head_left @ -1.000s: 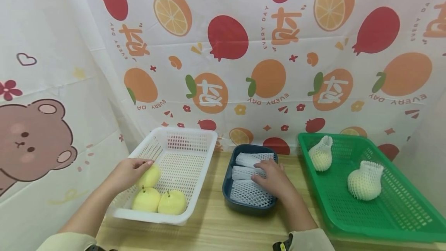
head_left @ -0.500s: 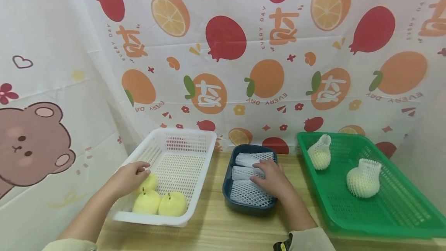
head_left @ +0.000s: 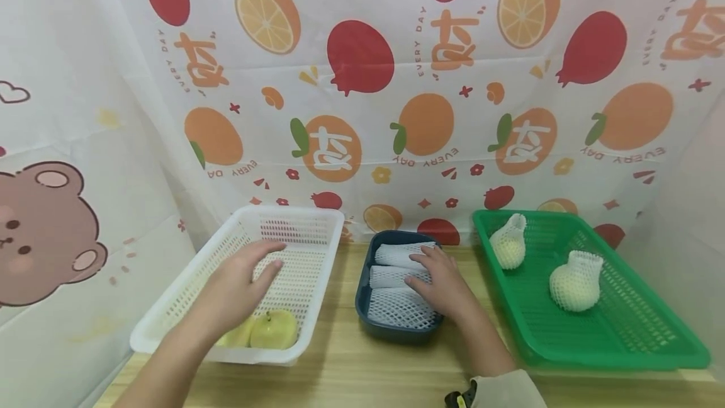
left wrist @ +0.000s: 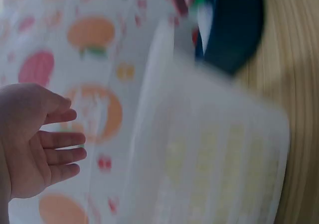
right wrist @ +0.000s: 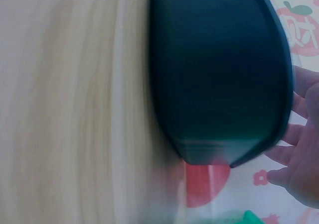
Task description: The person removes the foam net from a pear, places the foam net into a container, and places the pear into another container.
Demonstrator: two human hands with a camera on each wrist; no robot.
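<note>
My left hand (head_left: 238, 282) is over the white basket (head_left: 334, 250) with fingers extended and nothing in them; the left wrist view shows the same open hand (left wrist: 45, 144). At the basket's near end sits a yellow pear (head_left: 274, 330), with another pear (head_left: 238, 334) partly covered by my left hand and wrist. My right hand (head_left: 444, 285) is over the dark blue box (head_left: 396, 332), its spread fingers at the foam net sleeves (head_left: 399, 307). No sleeve is visibly pinched. In the right wrist view the box (right wrist: 224, 69) covers part of that hand.
On the right stands a green basket (head_left: 566, 345) with two netted fruits, one pear-shaped bundle (head_left: 508, 247) at the back and another bundle (head_left: 576, 285) in the middle. A wooden table (head_left: 340, 364) carries everything, backed by a fruit-print curtain (head_left: 362, 131).
My left hand has left the pear at the basket's left side, moving right and opening its fingers. My right hand stays over the box. The head view has shifted slightly.
</note>
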